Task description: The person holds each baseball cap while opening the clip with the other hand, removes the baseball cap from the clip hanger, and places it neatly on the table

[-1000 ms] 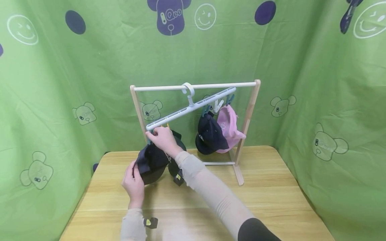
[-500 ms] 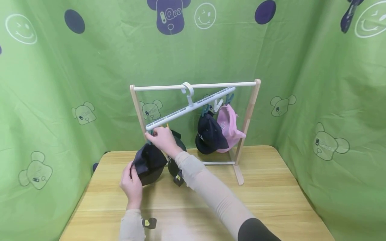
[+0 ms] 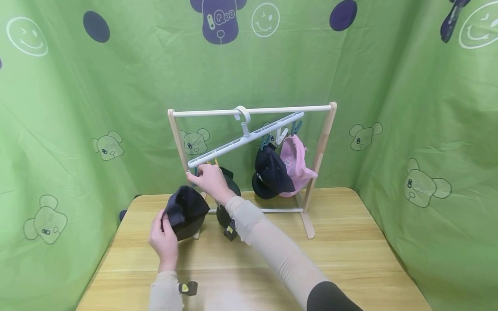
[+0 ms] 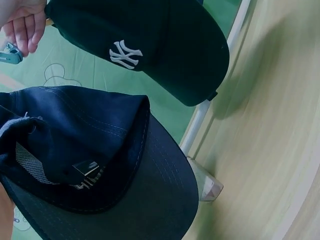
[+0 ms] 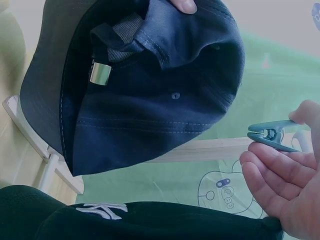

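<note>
My left hand [image 3: 163, 239] grips the edge of a navy baseball cap [image 3: 186, 214], held just below the low left end of a pale blue hanger [image 3: 221, 150]. In the right wrist view the cap's inside, back strap and metal buckle face the camera. My right hand [image 3: 212, 181] pinches a teal clothespin [image 5: 272, 135] at that end of the hanger, thumb on one arm and fingers on the other. A gap separates the clothespin's tips from the navy cap, with no cloth between them. Beside my right hand hangs a dark green cap [image 4: 150, 45] with a white logo.
The hanger hooks over the top bar of a wooden rack [image 3: 288, 110] and tilts down to the left. On its right half hang another dark cap [image 3: 270, 172] and a pink cap [image 3: 296, 164], near a white clothespin [image 3: 281, 136]. The rack stands on a wooden table [image 3: 342, 250].
The navy cap has come away from the clothespin, moving left and slightly down with my left hand. My right hand has stayed almost still at the hanger's end.
</note>
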{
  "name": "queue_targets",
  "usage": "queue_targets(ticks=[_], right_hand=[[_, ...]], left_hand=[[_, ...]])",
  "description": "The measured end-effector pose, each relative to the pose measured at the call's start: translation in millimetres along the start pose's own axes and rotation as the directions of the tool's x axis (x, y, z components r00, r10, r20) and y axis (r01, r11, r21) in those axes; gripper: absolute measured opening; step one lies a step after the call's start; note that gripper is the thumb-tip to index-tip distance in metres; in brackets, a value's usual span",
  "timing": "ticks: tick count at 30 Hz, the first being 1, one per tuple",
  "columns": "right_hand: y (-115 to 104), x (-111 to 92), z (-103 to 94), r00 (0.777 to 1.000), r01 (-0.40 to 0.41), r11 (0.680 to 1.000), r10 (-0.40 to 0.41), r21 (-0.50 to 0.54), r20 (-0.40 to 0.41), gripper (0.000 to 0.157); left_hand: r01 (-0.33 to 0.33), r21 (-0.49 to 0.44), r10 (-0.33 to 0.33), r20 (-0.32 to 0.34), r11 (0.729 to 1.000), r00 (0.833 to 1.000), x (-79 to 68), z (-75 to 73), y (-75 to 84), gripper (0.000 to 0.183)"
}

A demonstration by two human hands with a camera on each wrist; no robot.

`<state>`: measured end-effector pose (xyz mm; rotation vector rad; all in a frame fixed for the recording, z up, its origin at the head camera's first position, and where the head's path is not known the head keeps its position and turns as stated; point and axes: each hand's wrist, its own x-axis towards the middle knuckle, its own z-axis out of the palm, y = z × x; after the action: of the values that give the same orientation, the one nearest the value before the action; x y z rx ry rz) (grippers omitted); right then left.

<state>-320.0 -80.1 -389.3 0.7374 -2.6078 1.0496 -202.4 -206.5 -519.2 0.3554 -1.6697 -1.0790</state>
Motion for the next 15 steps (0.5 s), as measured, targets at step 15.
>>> queue_targets(ticks=[15], right_hand=[[2, -1, -0.5, 1.000, 0.014, 1.000, -0.014, 0.019, 0.001, 0.042]], left_hand=[[0.020, 0.021, -0.019, -0.044, 1.000, 0.999, 9.0, -15.3, -9.7, 0.018]])
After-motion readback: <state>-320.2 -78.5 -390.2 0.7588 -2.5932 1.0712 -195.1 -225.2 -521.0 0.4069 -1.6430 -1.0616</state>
